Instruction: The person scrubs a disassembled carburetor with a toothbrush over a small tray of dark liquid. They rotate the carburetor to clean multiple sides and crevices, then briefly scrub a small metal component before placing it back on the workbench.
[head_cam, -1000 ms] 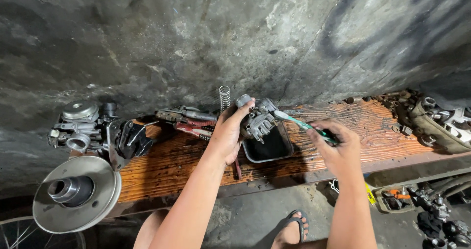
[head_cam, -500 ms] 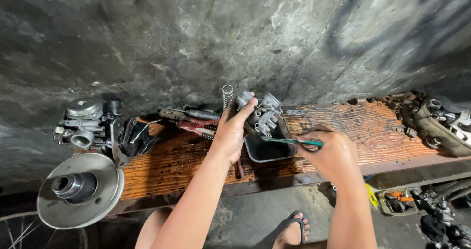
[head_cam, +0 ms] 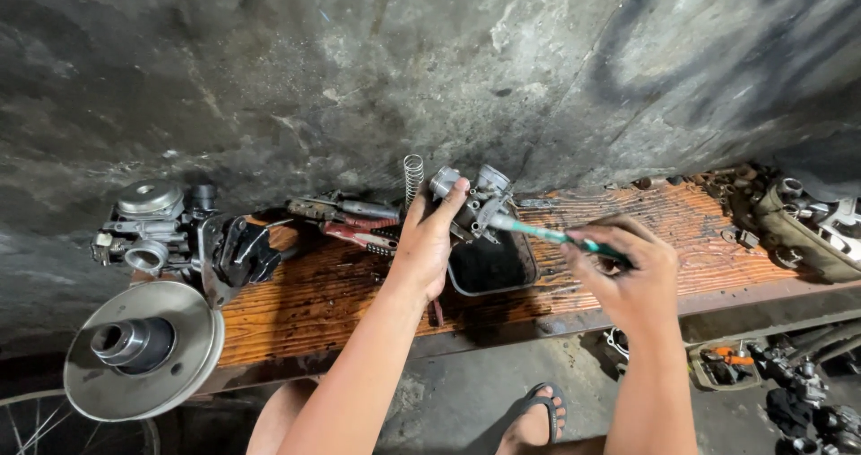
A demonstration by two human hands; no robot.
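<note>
Your left hand [head_cam: 429, 240] grips a small metal carburetor [head_cam: 471, 202] above a black tray [head_cam: 492, 267] at the middle of the wooden table [head_cam: 314, 303]. Your right hand [head_cam: 628, 271] is closed on a green-handled screwdriver [head_cam: 556, 236], tip at the carburetor's right side. If the tip slips, it could jab your left fingers or knock the part down.

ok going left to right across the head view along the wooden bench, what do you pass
round pulley disc → grey carburetor → black part → pliers → upright spring → left hand holding a small carburetor → green-handled tool → right hand → engine parts
</note>
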